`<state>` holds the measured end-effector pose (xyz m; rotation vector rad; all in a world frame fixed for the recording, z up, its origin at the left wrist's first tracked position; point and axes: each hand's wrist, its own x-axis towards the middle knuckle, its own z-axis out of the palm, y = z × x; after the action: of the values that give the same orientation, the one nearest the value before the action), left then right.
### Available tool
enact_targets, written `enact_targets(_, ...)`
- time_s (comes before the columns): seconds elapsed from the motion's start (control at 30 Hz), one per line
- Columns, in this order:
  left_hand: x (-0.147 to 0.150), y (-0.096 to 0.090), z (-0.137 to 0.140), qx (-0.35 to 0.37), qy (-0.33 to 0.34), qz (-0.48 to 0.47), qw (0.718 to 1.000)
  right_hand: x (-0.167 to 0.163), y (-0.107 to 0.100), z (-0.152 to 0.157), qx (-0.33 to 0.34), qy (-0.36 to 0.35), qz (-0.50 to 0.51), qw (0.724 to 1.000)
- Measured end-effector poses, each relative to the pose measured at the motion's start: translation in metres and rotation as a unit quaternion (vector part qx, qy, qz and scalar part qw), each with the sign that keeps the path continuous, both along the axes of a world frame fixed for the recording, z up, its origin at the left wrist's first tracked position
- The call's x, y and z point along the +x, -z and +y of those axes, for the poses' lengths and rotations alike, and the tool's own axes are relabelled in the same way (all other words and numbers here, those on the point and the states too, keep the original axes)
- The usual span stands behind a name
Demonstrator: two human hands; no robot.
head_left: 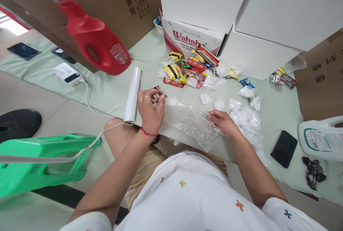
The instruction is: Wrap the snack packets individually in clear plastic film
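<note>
Crinkled clear plastic film [191, 122] lies stretched between my two hands on the pale green mat [112, 91], and that is where the work sits. My left hand [150, 109] is closed around a small dark-red snack packet [158, 93], pinched between thumb and fingertips and held just above the near-left edge of the film. My right hand [223, 122] is narrowed on the film's far-right edge, fingers curled down onto it, pinning or pinching it; I cannot tell whether a fold is actually caught between the fingers

By my reading, the step in hand is placing the packet onto the sheet so it can be wrapped. The next move would call for keeping the film taut with my right while my left sets the packet down square on it, without dragging the thin plastic into a bunch

Just left of my left hand lies a white roll [133, 93], touching the table edge. Beyond my left hand, further away from me, is a heap of assorted snack packets [190, 68] in front of a red-and-white carton [193, 38]. Beyond and to the right of my right hand, several small film-wrapped bundles [245, 111] are scattered. Further right rests a black phone [284, 149], and well to the left a red jug [93, 40] lies tilted
</note>
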<state>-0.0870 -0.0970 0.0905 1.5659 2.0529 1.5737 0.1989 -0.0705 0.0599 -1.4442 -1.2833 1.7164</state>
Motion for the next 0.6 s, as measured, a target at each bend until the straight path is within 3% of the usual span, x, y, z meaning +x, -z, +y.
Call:
enact_targets(0.03,0.012,0.000,-0.012,0.008,0.004,-0.009,1.000,-0.001,0.001,-0.004,-0.011,0.022,0.011,1.000)
enact_targets(0.1,0.040,0.003,-0.037,-0.056,0.139,-0.076,0.986,-0.005,0.001,-0.012,-0.028,0.054,0.038,0.997)
enact_targets(0.13,0.054,0.006,-0.047,-0.115,0.207,-0.129,0.963,-0.007,0.001,-0.016,-0.031,0.065,0.050,0.996)
enact_targets(0.2,0.079,0.016,-0.058,-0.194,0.246,-0.243,0.918,-0.011,-0.001,-0.025,-0.026,0.071,0.066,0.995)
enact_targets(0.27,0.096,0.027,-0.058,-0.237,0.251,-0.319,0.883,-0.016,-0.003,-0.034,0.001,0.065,0.065,0.996)
enact_targets(0.33,0.105,0.036,-0.053,-0.258,0.248,-0.353,0.865,-0.018,-0.004,-0.041,0.041,0.048,0.047,0.997)
enact_targets(0.6,0.108,0.041,-0.047,-0.271,0.215,-0.391,0.853,-0.017,-0.004,-0.054,0.136,0.014,-0.051,0.989)
